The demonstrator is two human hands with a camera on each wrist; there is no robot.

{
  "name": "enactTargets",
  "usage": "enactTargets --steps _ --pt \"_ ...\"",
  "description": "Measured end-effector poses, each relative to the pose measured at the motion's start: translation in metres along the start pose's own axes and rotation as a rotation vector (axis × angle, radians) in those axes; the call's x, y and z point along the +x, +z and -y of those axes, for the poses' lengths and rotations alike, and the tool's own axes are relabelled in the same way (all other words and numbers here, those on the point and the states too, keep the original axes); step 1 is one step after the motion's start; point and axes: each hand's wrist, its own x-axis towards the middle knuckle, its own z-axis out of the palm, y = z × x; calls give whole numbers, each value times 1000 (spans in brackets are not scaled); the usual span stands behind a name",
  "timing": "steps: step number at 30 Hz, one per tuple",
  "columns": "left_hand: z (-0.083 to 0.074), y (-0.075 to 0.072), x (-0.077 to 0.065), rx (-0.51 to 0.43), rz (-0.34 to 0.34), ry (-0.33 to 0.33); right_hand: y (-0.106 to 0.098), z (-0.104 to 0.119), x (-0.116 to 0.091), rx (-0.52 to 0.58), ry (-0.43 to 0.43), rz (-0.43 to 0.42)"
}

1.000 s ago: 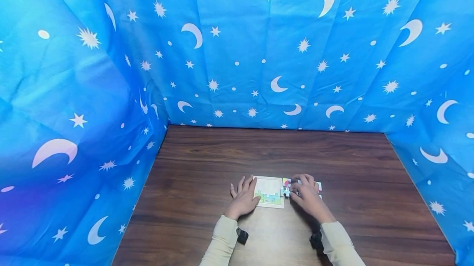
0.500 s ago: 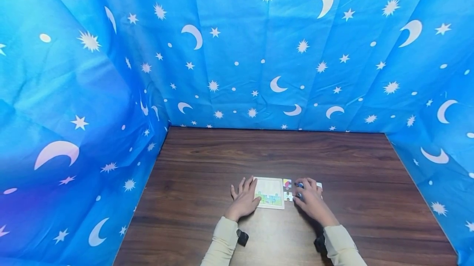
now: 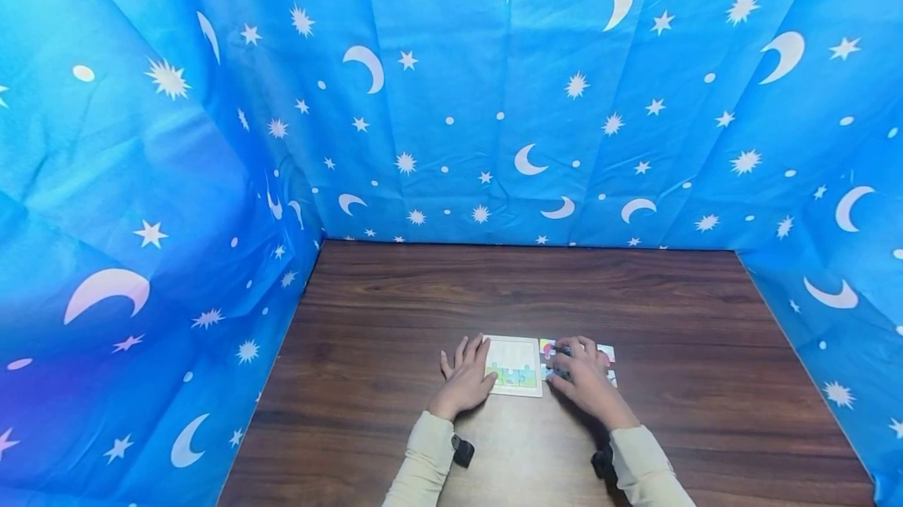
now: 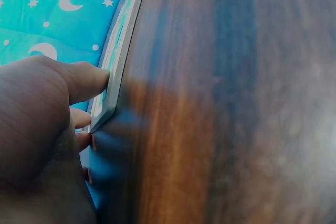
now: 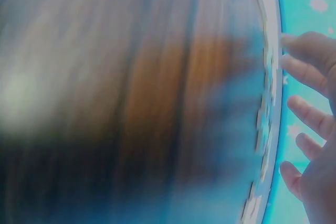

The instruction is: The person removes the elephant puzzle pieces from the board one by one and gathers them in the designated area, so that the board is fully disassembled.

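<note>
A pale puzzle tray (image 3: 512, 344) lies on the table. Green and yellow jigsaw pieces (image 3: 513, 377) fill its lower part, while the upper part shows a bare white base. My left hand (image 3: 462, 382) rests over the tray's left edge with its fingers spread; in the left wrist view the thumb (image 4: 89, 81) presses on the rim. To the right of the tray, my right hand (image 3: 585, 378) hovers low over loose jigsaw pieces (image 3: 605, 353) and hides several of them. Its fingers (image 5: 310, 116) are spread and slightly bent in the right wrist view, with the tips close to the pieces.
The dark wood-grain table (image 3: 395, 295) extends around the tray. A blue cloth (image 3: 451, 84) with moons and stars hangs behind it and along both sides. Black straps (image 3: 462, 452) with cameras sit at both wrists.
My right hand shifted slightly right, then back left over the loose pieces, covering more of the lower one near the tray. The left hand and the tray stay in place.
</note>
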Motion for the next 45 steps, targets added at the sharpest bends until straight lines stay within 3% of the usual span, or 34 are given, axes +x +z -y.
enactTargets --steps 7,14,45 --pt "-3 -3 -1 -3 -8 -18 7 11 8 17 -33 46" --pt "-6 0 0 14 -71 -25 11 17 12 -7 -55 82" --pt "-14 3 0 27 -70 -60 15 15 12 42 -117 17"
